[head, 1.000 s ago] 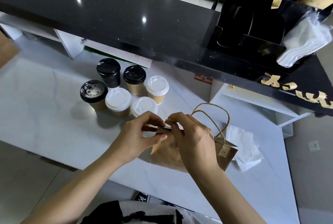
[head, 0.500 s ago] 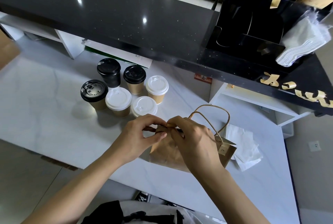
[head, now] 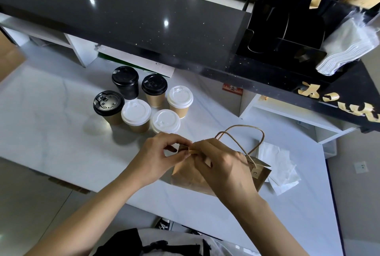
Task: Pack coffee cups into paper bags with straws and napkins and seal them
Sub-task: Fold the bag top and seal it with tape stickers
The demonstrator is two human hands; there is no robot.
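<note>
Paper bag [head: 261, 175] stands near the counter's [head: 51, 132] front edge, right of six lidded cups [head: 135, 114]. Its folded top is pinched by left hand [head: 158, 159] and right hand [head: 222, 165], judged to hold the fold shut for sealing. Brown paper, creased; twisted handles [head: 259, 142] upright; napkins [head: 279, 171] just beside

black raised counter [head: 123, 19] — white worktop [head: 51, 132] — black organizer [head: 287, 23].

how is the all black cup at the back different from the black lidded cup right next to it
The all-black cup has a dark ribbed wall; the black-lidded cup beside it has a plain brown paper wall. The all-black cup stands further left and slightly further back. Both stand upright, wear black lids, and look similar in size.
</note>
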